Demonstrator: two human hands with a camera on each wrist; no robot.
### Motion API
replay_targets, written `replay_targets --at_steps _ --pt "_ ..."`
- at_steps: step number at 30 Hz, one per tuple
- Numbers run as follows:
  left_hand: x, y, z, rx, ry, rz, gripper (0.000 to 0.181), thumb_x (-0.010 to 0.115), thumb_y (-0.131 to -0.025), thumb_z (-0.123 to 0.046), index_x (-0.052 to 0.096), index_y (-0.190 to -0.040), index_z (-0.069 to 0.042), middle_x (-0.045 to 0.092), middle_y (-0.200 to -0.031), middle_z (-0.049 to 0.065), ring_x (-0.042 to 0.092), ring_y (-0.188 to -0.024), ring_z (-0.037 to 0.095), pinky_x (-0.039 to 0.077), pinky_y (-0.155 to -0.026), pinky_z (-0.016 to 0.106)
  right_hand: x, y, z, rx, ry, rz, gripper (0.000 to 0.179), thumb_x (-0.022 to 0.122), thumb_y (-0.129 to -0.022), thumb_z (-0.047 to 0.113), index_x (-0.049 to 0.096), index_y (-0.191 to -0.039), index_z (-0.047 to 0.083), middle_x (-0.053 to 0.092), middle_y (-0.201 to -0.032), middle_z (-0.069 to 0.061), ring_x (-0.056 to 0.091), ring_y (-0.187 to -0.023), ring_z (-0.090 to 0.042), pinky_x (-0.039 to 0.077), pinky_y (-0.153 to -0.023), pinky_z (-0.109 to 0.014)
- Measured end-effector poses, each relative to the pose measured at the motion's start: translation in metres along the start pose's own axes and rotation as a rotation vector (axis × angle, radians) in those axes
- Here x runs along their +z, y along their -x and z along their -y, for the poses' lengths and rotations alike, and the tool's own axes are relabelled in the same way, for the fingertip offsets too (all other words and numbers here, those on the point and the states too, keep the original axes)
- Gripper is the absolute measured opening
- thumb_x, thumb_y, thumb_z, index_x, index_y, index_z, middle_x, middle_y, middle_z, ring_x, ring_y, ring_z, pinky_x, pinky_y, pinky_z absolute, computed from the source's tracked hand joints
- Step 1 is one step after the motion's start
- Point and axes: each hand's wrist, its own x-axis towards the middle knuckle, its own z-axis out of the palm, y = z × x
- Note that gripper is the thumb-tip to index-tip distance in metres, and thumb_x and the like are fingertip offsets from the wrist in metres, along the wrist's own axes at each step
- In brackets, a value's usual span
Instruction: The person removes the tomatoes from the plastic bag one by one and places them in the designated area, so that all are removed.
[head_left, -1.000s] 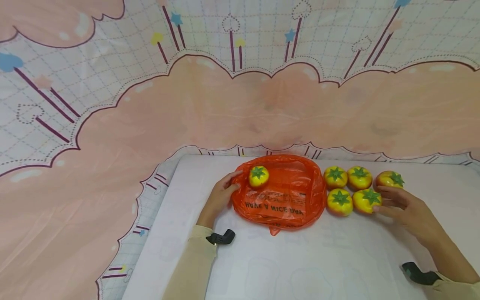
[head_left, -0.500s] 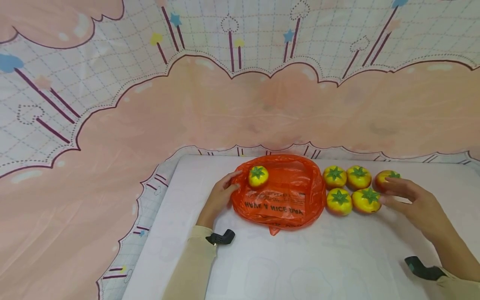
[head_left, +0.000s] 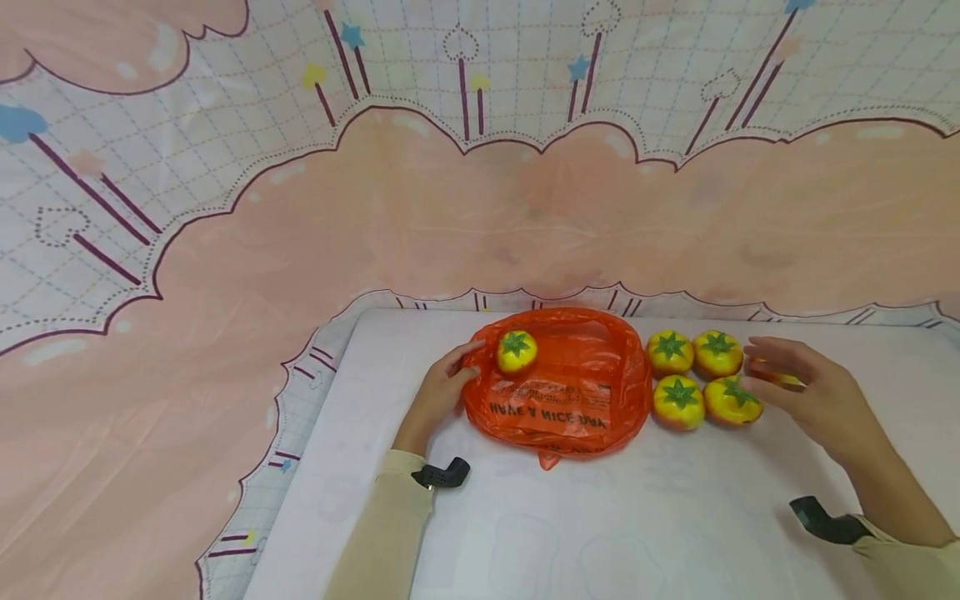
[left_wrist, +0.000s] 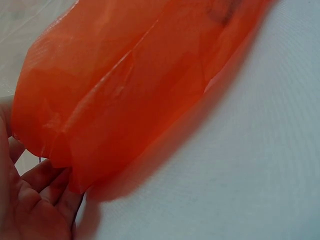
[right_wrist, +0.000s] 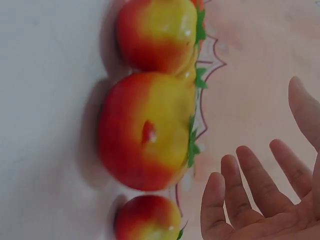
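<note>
A red plastic bag (head_left: 570,358) lies spread on the white table, with a yellow-and-red tomato (head_left: 517,352) on its left part. At the bag's left edge, my left hand (head_left: 438,392) holds the rim; the left wrist view shows the fingers partly behind the red film. My right hand (head_left: 813,396) is over the right end of the tomato group, fingers spread apart and holding nothing. Beneath those fingers, the rightmost tomato (head_left: 776,375) is mostly hidden. In the right wrist view the palm faces a large tomato (right_wrist: 145,132) with a green star-shaped top.
Beside the bag's right edge, several more tomatoes stand in two short rows, including a front-left one (head_left: 678,402) and a back-left one (head_left: 670,353). A cloud-patterned cloth (head_left: 525,217) rises behind the table (head_left: 525,533).
My right hand first drew back slightly from the front-right tomato, then moved up and left over the rightmost one. My left hand and the bag have stayed in place.
</note>
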Motion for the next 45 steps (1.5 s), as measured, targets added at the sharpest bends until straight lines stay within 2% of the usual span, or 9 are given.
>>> replay_targets --at_steps 9,12,19,21,23,27,34,40,45 --pt "0.0 0.001 0.0 -0.011 -0.002 -0.001 0.038 0.059 -0.102 -0.024 0.062 -0.136 -0.041 0.046 -0.158 -0.006 0.04 -0.15 0.022 0.04 -0.119 0.047 0.012 -0.002 0.02 -0.059 0.026 -0.005 0.063 0.068 -0.096 0.043 0.05 -0.149 0.014 0.055 -0.144 -0.017 0.051 -0.116 -0.022 0.039 -0.078 0.003" --pt "0.0 0.001 -0.001 -0.011 0.0 -0.001 0.038 0.059 -0.102 -0.024 0.062 -0.136 -0.041 0.046 -0.158 -0.006 0.039 -0.15 0.022 0.039 -0.12 0.047 0.017 -0.005 0.027 -0.093 0.013 0.003 0.061 0.068 -0.097 0.04 0.051 -0.148 0.013 0.057 -0.143 -0.017 0.053 -0.117 -0.026 0.038 -0.081 0.003" --pt "0.001 0.0 -0.001 -0.019 -0.008 -0.008 0.038 0.059 -0.101 -0.025 0.062 -0.135 -0.042 0.046 -0.157 -0.007 0.039 -0.15 0.022 0.038 -0.121 0.047 0.03 -0.011 0.04 -0.099 -0.046 0.036 0.06 0.068 -0.097 0.037 0.05 -0.149 0.014 0.059 -0.143 -0.019 0.057 -0.125 -0.041 0.049 -0.077 -0.005" --pt "0.001 -0.001 0.0 -0.019 -0.007 -0.005 0.038 0.059 -0.102 -0.024 0.062 -0.135 -0.042 0.046 -0.158 -0.006 0.039 -0.15 0.022 0.038 -0.121 0.047 0.034 -0.012 0.043 -0.092 -0.06 0.046 0.059 0.067 -0.098 0.038 0.05 -0.149 0.014 0.059 -0.144 -0.018 0.056 -0.128 -0.042 0.055 -0.08 -0.011" --pt "0.001 -0.001 0.0 -0.016 -0.007 -0.003 0.038 0.059 -0.101 -0.024 0.062 -0.135 -0.042 0.046 -0.158 -0.006 0.039 -0.15 0.022 0.038 -0.121 0.047 0.038 -0.014 0.047 -0.089 -0.072 0.057 0.059 0.066 -0.098 0.038 0.05 -0.149 0.013 0.058 -0.145 -0.019 0.054 -0.131 -0.044 0.061 -0.088 -0.026" --pt "0.001 -0.001 -0.001 -0.005 -0.009 0.0 0.039 0.059 -0.101 -0.023 0.062 -0.136 -0.041 0.046 -0.158 -0.005 0.04 -0.15 0.023 0.038 -0.121 0.048 0.046 -0.017 0.056 -0.065 -0.089 0.081 0.06 0.063 -0.099 0.043 0.05 -0.15 0.014 0.055 -0.148 -0.018 0.05 -0.136 -0.045 0.054 -0.1 -0.057" --pt "0.0 0.001 -0.002 -0.009 -0.022 -0.013 0.039 0.059 -0.102 -0.024 0.061 -0.136 -0.041 0.046 -0.157 -0.006 0.04 -0.15 0.022 0.038 -0.121 0.048 0.061 -0.024 0.069 -0.109 -0.105 0.115 0.057 0.064 -0.098 0.045 0.054 -0.146 0.016 0.061 -0.143 -0.014 0.061 -0.126 -0.036 0.061 -0.09 -0.03" --pt "0.0 0.001 -0.002 0.0 -0.021 -0.01 0.04 0.057 -0.102 -0.022 0.061 -0.138 -0.039 0.047 -0.157 -0.004 0.041 -0.149 0.024 0.039 -0.12 0.048 0.075 -0.027 0.08 -0.129 -0.157 0.157 0.062 0.065 -0.096 0.048 0.053 -0.146 0.013 0.059 -0.145 -0.015 0.058 -0.131 -0.039 0.058 -0.098 -0.05" --pt "0.0 0.001 -0.002 -0.013 -0.016 -0.011 0.039 0.058 -0.102 -0.023 0.061 -0.137 -0.041 0.047 -0.157 -0.006 0.041 -0.149 0.023 0.039 -0.12 0.048 0.088 -0.033 0.088 -0.162 -0.183 0.164 0.063 0.067 -0.095 0.047 0.054 -0.146 0.012 0.059 -0.146 -0.014 0.058 -0.132 -0.036 0.053 -0.104 -0.055"
